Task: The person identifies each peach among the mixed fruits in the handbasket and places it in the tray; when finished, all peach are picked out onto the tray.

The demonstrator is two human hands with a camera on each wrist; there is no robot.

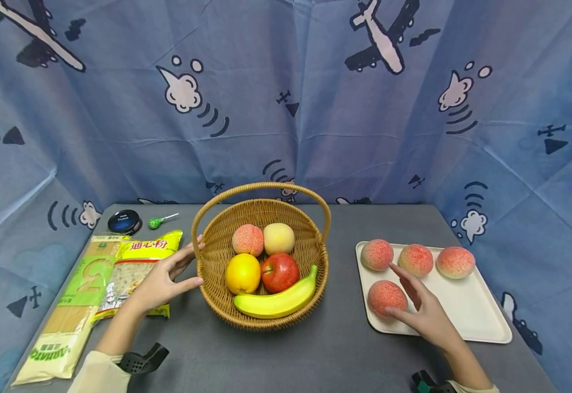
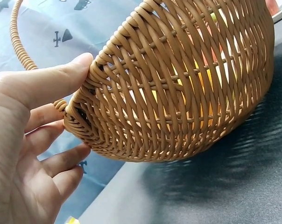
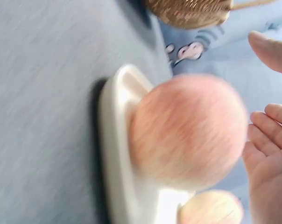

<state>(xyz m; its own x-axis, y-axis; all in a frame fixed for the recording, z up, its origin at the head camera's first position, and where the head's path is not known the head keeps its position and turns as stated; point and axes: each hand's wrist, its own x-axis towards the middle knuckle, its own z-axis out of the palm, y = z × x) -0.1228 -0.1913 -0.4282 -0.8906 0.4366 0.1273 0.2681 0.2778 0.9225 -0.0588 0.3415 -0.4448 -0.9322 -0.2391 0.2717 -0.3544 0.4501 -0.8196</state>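
- A peach (image 1: 383,295) is set at the near left corner of a cream tray (image 1: 477,311); three more peaches (image 1: 416,260) are lined up along the tray's far side.
- That near peach is reached for by the right hand (image 1: 423,311), its thumb and fingers held apart; whether it is touched cannot be told.
- A wicker basket (image 1: 266,323) is placed left of the tray, its left side touched by the left hand (image 1: 163,281), thumb and fingers spread about the handle's base.
- In the basket are held a peach, a pale yellow fruit (image 1: 279,238), an orange (image 1: 243,274), a red apple (image 1: 280,272) and a banana (image 1: 278,302).
- Left of the basket, a yellow packet (image 1: 148,251), a long green packet (image 1: 79,295), a lollipop (image 1: 155,223) and a dark round tin (image 1: 125,222) are laid on the grey surface (image 1: 286,355).
- The surface is backed by blue cloth (image 1: 246,98), printed with planes.
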